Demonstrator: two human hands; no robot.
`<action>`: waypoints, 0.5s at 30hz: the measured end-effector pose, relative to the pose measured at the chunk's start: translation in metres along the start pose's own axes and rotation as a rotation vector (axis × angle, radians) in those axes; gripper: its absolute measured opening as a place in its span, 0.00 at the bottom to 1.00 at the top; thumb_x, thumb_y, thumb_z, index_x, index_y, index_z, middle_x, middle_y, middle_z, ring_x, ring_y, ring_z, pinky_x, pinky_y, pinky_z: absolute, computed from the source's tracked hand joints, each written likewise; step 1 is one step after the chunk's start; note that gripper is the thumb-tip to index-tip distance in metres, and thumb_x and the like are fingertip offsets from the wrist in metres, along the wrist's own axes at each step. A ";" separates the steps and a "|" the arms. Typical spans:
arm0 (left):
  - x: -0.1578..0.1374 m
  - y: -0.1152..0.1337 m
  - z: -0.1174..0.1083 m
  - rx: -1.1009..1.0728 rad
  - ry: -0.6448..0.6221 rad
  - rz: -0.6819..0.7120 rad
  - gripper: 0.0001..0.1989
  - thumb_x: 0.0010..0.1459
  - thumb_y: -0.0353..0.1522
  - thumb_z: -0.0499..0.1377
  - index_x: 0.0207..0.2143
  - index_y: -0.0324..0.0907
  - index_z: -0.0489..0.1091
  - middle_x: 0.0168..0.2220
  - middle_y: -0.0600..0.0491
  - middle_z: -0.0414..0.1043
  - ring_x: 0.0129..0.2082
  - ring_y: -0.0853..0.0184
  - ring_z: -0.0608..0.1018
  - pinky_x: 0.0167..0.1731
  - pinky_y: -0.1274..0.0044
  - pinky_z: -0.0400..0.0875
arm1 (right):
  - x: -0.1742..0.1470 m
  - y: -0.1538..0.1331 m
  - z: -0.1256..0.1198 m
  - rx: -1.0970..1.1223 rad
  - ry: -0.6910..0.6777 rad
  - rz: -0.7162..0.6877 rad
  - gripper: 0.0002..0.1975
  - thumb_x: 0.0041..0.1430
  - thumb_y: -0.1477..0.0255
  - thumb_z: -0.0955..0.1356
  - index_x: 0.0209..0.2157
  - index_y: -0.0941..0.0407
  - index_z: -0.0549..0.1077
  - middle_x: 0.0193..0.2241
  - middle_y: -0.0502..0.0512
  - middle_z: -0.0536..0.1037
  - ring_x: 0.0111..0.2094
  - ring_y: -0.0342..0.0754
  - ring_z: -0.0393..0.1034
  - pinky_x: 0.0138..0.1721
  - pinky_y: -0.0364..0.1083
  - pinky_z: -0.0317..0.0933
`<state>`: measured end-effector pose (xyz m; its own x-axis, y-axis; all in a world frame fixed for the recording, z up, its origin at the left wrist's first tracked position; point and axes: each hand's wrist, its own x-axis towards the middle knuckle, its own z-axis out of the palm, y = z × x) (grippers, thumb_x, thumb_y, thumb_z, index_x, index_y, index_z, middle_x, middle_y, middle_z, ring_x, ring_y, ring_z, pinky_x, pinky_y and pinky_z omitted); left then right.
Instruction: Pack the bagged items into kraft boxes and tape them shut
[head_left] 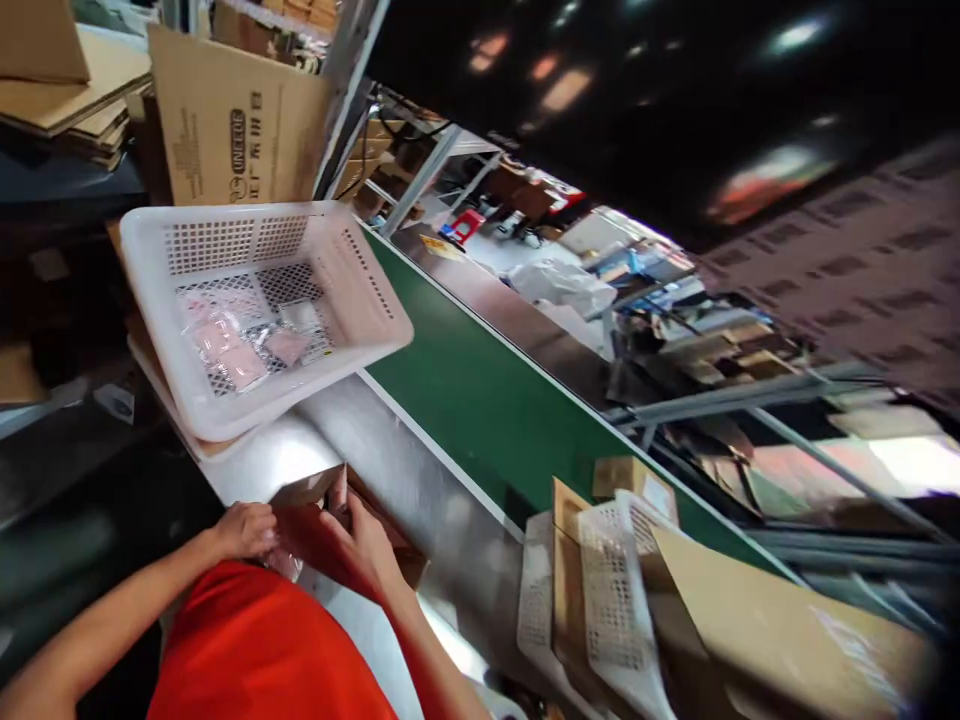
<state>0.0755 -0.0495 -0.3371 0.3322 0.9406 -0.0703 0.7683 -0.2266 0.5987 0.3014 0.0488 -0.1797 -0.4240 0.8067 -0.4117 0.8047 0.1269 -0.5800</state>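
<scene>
Gripping small cardboard box (330,490) btwn left hand (244,530) & right hand (364,548), both clasped on it.

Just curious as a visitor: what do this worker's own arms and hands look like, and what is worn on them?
Both forearms are bare, with no sleeves reaching them. The left hand and right hand wear no gloves; no rings or watch show. A red-orange garment covers the body.
</scene>
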 end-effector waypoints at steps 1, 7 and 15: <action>0.003 0.008 -0.013 -0.029 0.051 -0.035 0.12 0.69 0.39 0.58 0.39 0.43 0.79 0.37 0.50 0.82 0.37 0.62 0.83 0.37 0.75 0.75 | 0.005 0.000 0.003 0.063 -0.023 0.001 0.29 0.68 0.50 0.64 0.56 0.58 0.77 0.52 0.65 0.83 0.52 0.62 0.78 0.53 0.55 0.68; 0.038 0.072 -0.096 -0.540 0.532 -0.208 0.18 0.70 0.46 0.55 0.36 0.43 0.74 0.26 0.56 0.75 0.26 0.67 0.77 0.29 0.77 0.70 | 0.021 0.012 -0.009 0.239 0.020 0.020 0.29 0.72 0.56 0.56 0.42 0.60 0.83 0.41 0.62 0.86 0.43 0.57 0.80 0.46 0.51 0.70; 0.141 0.162 -0.115 0.140 -0.181 0.071 0.24 0.56 0.50 0.69 0.43 0.40 0.81 0.48 0.39 0.81 0.52 0.47 0.79 0.52 0.61 0.73 | -0.077 0.027 -0.021 -0.012 0.170 0.094 0.22 0.67 0.58 0.61 0.28 0.52 0.80 0.31 0.67 0.84 0.35 0.64 0.79 0.41 0.59 0.67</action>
<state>0.1841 0.0757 -0.1581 0.4709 0.8633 -0.1816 0.8037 -0.3350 0.4918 0.3640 0.0017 -0.1488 -0.2712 0.9010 -0.3386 0.8429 0.0524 -0.5355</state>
